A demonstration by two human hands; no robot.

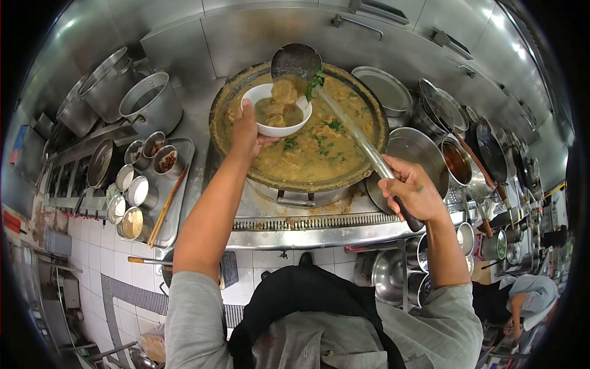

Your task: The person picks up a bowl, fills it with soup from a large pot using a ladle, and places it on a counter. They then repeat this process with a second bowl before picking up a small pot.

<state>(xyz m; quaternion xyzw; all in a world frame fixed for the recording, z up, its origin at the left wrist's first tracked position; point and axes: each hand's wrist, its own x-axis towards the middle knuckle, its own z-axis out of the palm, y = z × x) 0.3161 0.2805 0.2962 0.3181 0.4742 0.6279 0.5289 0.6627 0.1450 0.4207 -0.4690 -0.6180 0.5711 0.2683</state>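
A white bowl (284,130) with stew and chunks in it is held in my left hand (247,132), thumb over the rim, above a large round pan (216,132) full of yellow-brown stew with green leaves. My right hand (413,189) is closed round the dark handle of a long metal ladle (297,59). The ladle's scoop is tipped over the far side of the bowl, and a chunk of food (284,91) is at its lower edge. Green leaves (315,83) cling to the ladle where shaft and scoop meet.
On the left, a metal tray (186,154) bears cups of ingredients and chopsticks (167,208); tall pots (152,104) stand behind it. Right of the pan are a lid (382,89), a large metal bowl (418,154) and more cookware. Another person (531,295) bends at the lower right.
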